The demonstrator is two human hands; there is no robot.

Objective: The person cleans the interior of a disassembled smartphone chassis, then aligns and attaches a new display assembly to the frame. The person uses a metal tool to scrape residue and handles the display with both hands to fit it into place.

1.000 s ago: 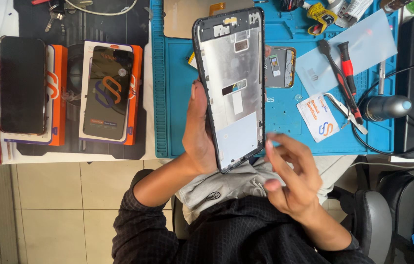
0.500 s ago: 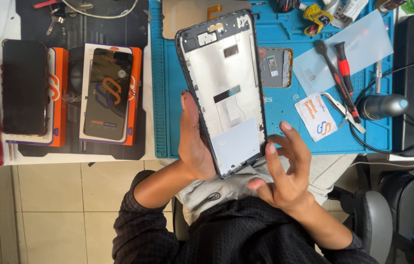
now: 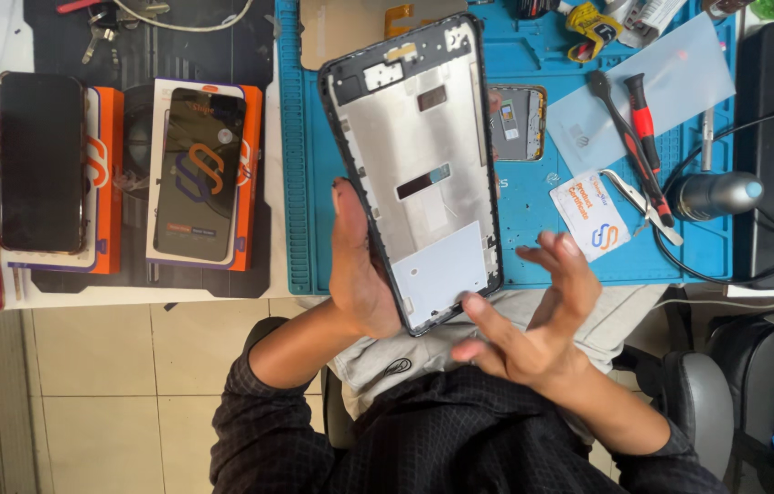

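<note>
Head view, left to right: two dark phones (image 3: 197, 174) rest on orange boxes, the left hand (image 3: 360, 265) grips the edge of a bare phone frame (image 3: 419, 165) tilted above a blue mat (image 3: 533, 229), and the right hand (image 3: 533, 316) hovers just beside the frame's lower corner, fingers spread, holding nothing.

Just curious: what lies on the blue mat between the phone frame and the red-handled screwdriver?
In the head view, a small phone part lies between the frame and screwdriver.

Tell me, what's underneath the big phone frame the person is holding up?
Behind the phone frame lies the blue mat and a tan sheet's top edge. The covered rest stays hidden.
</note>
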